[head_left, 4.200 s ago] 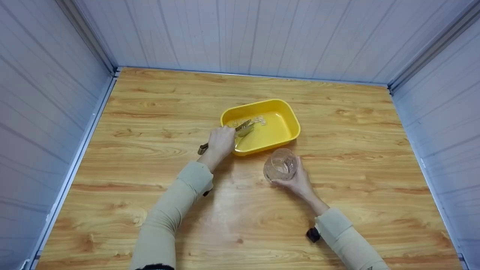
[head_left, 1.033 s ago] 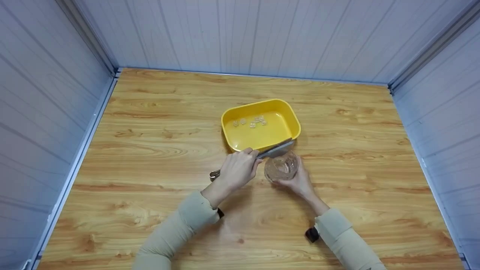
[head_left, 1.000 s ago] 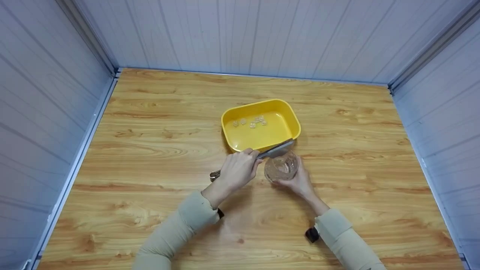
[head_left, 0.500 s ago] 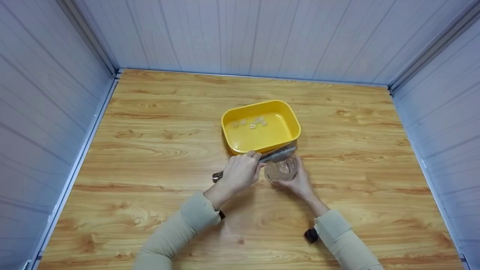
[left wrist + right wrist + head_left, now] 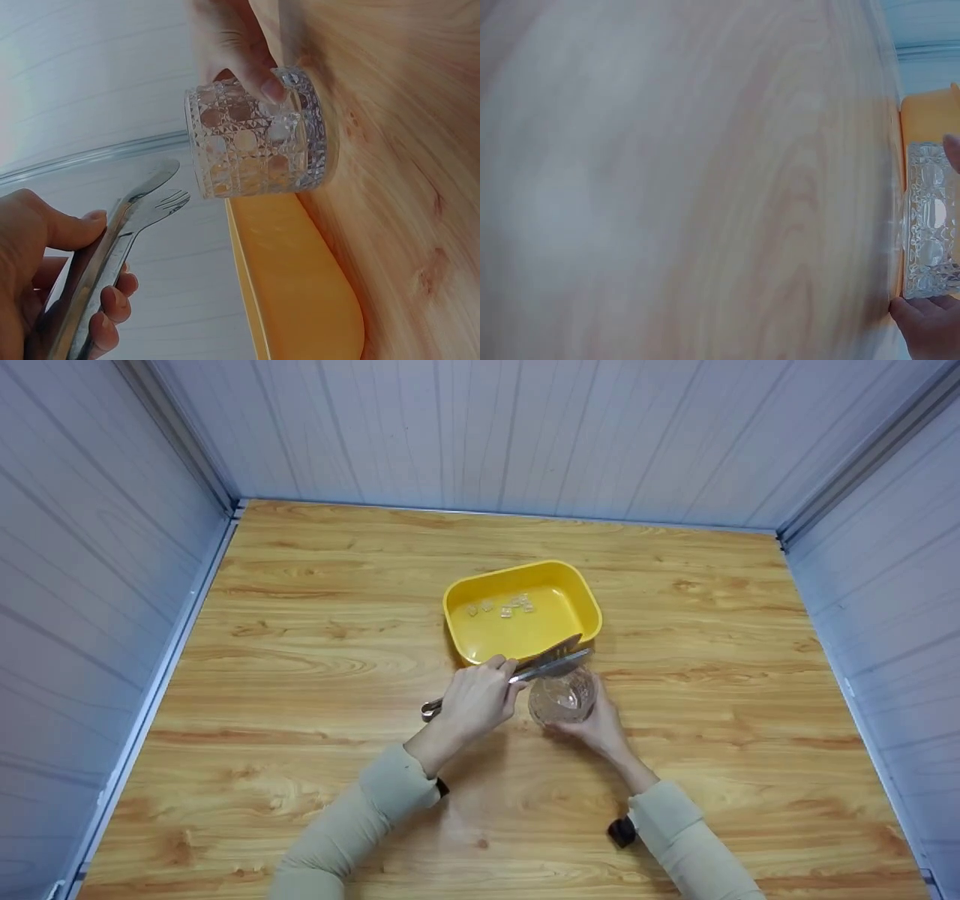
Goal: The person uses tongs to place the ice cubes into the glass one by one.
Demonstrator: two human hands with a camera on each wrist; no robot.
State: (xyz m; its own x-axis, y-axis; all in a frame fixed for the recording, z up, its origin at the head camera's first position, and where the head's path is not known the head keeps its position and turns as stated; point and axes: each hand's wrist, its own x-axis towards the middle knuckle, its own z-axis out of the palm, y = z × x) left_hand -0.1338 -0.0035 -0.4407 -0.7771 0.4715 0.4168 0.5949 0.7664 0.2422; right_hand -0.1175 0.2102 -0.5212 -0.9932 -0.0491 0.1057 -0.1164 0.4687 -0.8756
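Note:
My left hand point(image 5: 476, 697) grips metal tongs point(image 5: 551, 666), one tip spoon-shaped and the other fork-shaped. In the left wrist view the tongs point(image 5: 120, 240) have their tips slightly apart with nothing seen between them, beside the glass rim. My right hand point(image 5: 596, 727) holds a clear patterned glass point(image 5: 559, 701) by its side; the glass stands upright on the table, as the left wrist view shows. Several small clear cubes point(image 5: 506, 612) lie in the yellow container point(image 5: 461, 637), just behind the glass. Whether anything lies in the glass, I cannot tell.
The wooden table point(image 5: 337, 585) is bordered by a pale panel wall point(image 5: 480, 435) at the back and by walls at left and right. The yellow container's near right corner is close to the glass and tong tips.
The left hand has brought the tongs from inside the yellow container to above the glass. Over the last half second the tong tips have spread apart. The right hand has stayed on the glass.

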